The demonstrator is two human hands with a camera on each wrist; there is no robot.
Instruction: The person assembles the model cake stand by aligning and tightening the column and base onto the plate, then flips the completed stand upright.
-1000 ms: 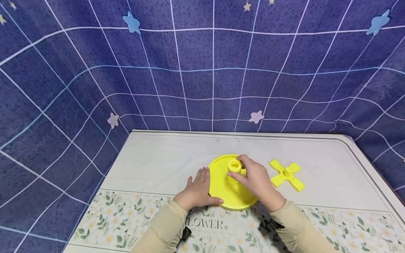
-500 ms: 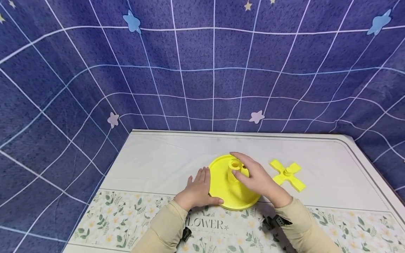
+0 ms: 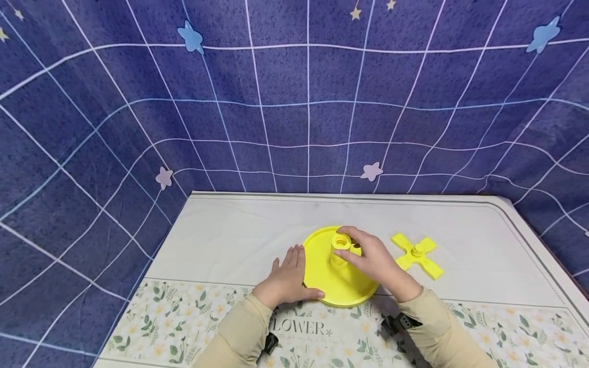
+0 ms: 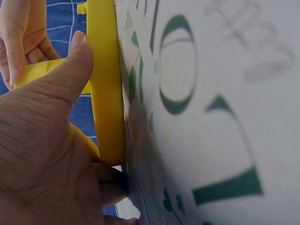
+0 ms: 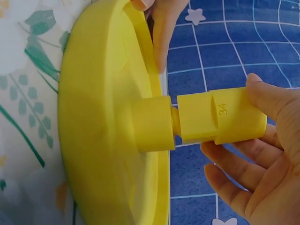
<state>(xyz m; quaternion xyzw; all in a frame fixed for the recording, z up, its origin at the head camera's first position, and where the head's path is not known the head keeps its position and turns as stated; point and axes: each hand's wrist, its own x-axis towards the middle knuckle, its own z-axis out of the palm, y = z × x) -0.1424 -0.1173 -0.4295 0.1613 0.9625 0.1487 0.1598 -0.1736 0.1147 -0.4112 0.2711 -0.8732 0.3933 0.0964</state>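
Yellow cylinder piece (image 5: 220,117), marked with the number 34, is sitting upright over the short hub (image 5: 152,123) at the middle of the round yellow disc (image 3: 322,276), and the right wrist view is showing a narrow neck still visible between piece and hub. The right hand (image 3: 375,260) is gripping this cylinder piece, its thumb and fingers (image 5: 234,183) curling round the sides. The disc is lying flat on the surface (image 3: 239,240), near the front edge and about midway between the left and right edges, partly over the flowered band of the cloth. The left hand (image 3: 287,278) is bracing the disc at its left rim: the thumb (image 4: 70,70) is pressing against the rim's outer wall, while the other fingers are lying straight and together on the cloth beside it. A yellow cross-shaped piece (image 3: 416,254) with a small knob at its centre is resting on the surface just to the right of the disc, apart from both hands. Behind the far edge of the surface, a dark blue cloth (image 3: 294,102) with white grid lines and pale stars is hanging as a backdrop.
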